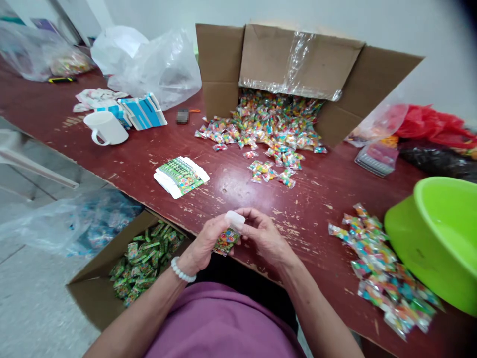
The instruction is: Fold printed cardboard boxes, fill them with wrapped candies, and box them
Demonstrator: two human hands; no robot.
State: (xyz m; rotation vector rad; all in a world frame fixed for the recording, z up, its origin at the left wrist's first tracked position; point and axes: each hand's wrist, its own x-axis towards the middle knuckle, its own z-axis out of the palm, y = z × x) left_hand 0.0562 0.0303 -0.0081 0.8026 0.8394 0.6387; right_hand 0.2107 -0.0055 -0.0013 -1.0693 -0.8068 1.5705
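Note:
A small green printed carton (pixel 225 240) with a raised white flap is held between both hands at the table's front edge. My left hand (pixel 208 241) grips its left side, thumb near the flap. My right hand (pixel 263 236) pinches the flap from the right with thumb and forefinger. Beyond them lies a fanned stack of flat green cartons (pixel 182 176). Small wrapped sweets (pixel 272 124) spill from a cardboard box (pixel 298 64) lying on its side at the back. Another pile of wrapped sweets (pixel 380 273) lies at the right.
A lime-green basin (pixel 410 243) stands at the right edge. Below the table, at the left, an open box (pixel 89 293) holds many filled green cartons (pixel 143 263). A white mug (pixel 106 128), clear plastic bags (pixel 160 69) and red bags (pixel 432 124) lie further back.

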